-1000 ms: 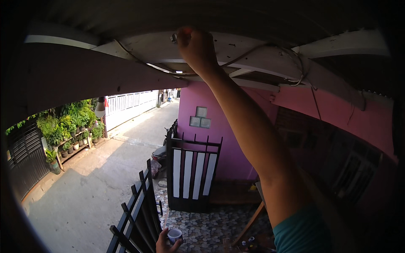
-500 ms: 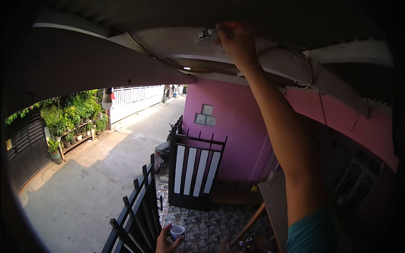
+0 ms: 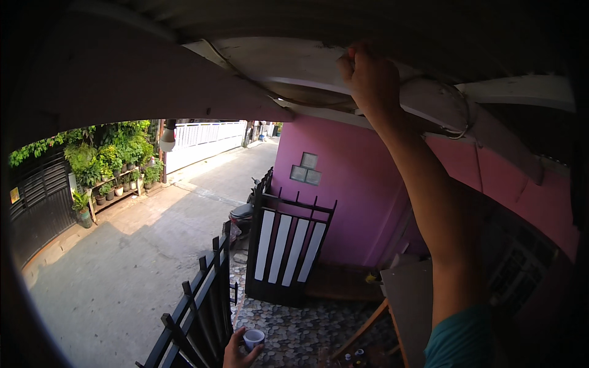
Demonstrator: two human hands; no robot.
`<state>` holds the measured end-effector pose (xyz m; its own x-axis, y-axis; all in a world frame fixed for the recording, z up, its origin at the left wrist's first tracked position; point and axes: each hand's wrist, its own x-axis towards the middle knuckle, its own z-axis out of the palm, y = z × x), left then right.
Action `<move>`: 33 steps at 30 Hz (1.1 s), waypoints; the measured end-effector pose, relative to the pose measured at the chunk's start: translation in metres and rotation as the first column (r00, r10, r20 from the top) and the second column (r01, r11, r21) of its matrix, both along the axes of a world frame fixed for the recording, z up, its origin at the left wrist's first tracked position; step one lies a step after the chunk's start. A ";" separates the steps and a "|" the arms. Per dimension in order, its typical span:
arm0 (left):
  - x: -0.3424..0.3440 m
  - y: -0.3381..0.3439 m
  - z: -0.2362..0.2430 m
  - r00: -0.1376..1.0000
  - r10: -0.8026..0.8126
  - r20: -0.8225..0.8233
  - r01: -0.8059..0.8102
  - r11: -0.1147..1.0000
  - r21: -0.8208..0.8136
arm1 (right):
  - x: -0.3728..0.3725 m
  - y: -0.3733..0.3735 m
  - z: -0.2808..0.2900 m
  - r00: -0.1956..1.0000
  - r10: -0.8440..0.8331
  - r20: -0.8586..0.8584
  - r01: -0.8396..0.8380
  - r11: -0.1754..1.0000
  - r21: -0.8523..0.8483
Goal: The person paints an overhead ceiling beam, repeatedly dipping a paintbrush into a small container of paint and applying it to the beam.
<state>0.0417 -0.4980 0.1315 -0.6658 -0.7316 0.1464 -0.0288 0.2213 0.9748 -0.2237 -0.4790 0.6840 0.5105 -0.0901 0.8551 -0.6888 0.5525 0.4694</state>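
My left hand (image 3: 235,351) is low in the view, its thumb and fingers closed around a small whitish cup (image 3: 253,336) with its mouth facing up. My right hand (image 3: 373,80) is raised overhead against the pale beam (image 3: 288,58) under the roof. Its fingers are bent together in a pinch. What they grip, if anything, is lost in the shadow. A dark rough patch (image 3: 331,46) marks the beam's upper edge beside the fingertips. A cable (image 3: 236,70) runs along the beam below and to the left.
A black metal fence (image 3: 199,300) stands close on the left, and a black-and-white gate (image 3: 288,248) ahead. Beyond them a parked motorbike (image 3: 241,216) is partly hidden. A bulb (image 3: 167,140) hangs at left. A grey board (image 3: 410,306) leans at right, near small bottles (image 3: 354,356).
My right hand has shifted right along the beam, away from a light-and-dark blotch seen earlier. The view has swung slightly left. My left hand still holds the cup.
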 end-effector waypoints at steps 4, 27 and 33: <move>-0.003 -0.004 -0.024 0.983 0.010 -0.183 -0.007 1.000 0.017 | 0.021 -0.047 -0.018 0.965 0.256 0.065 -0.263 0.950 0.169; -0.023 -0.007 -0.028 0.990 0.015 -0.138 -0.035 0.988 -0.148 | -0.006 0.007 -0.008 0.883 0.404 0.241 -0.454 0.864 0.218; -0.022 -0.006 -0.042 0.994 -0.008 -0.105 -0.003 0.994 -0.113 | 0.003 0.028 0.001 0.962 0.192 0.195 -0.204 0.978 0.044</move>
<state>0.0196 -0.5041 0.0893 -0.6441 -0.7050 0.2968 0.0730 0.3296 0.9413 -0.2212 -0.4507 0.6848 0.3539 -0.0600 0.9333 -0.8605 0.3701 0.3501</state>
